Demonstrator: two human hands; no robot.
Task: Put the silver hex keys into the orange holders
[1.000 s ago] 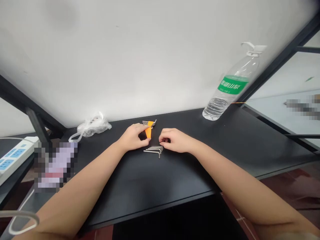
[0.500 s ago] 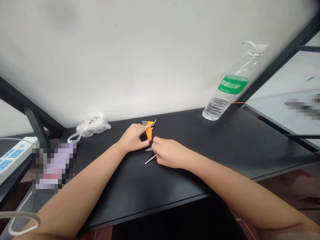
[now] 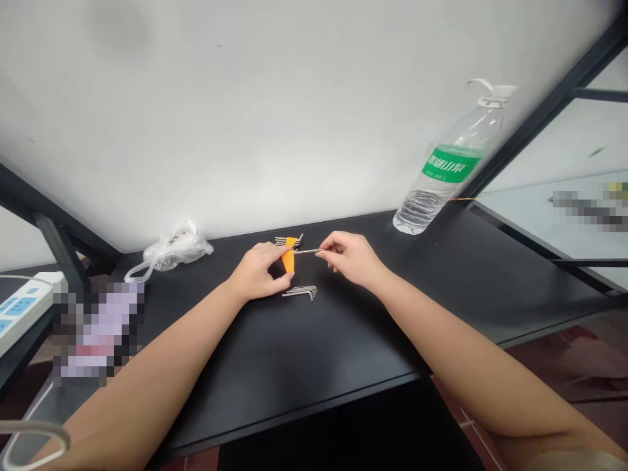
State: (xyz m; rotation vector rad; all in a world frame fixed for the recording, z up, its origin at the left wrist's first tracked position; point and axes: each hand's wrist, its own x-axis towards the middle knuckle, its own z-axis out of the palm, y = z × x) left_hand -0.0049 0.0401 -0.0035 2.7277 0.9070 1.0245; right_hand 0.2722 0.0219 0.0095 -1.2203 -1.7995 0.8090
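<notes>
My left hand [image 3: 260, 271] grips an orange holder [image 3: 289, 260] between thumb and fingers on the black table. Several metal hex keys [image 3: 280, 241] sit in the holder's upper end, their short bent ends pointing right. Between the thumb and fingers of my right hand [image 3: 349, 256] is a single hex key [image 3: 307, 251], roughly level, its far tip at the holder's right edge. Whether that tip is inside a hole cannot be made out. More loose hex keys [image 3: 304, 292] lie side by side just below the holder.
A large water bottle [image 3: 444, 173] stands at the back right by the wall. A clear plastic bag [image 3: 177, 248] lies at the back left. Further left are a blurred purple item [image 3: 105, 327] and a white power strip [image 3: 30, 306]. Black table [image 3: 294, 373] fills the front.
My right hand has moved up and right from the loose keys, bringing one hex key to the holder and turning it level. The loose keys are now uncovered. My left hand still holds the holder.
</notes>
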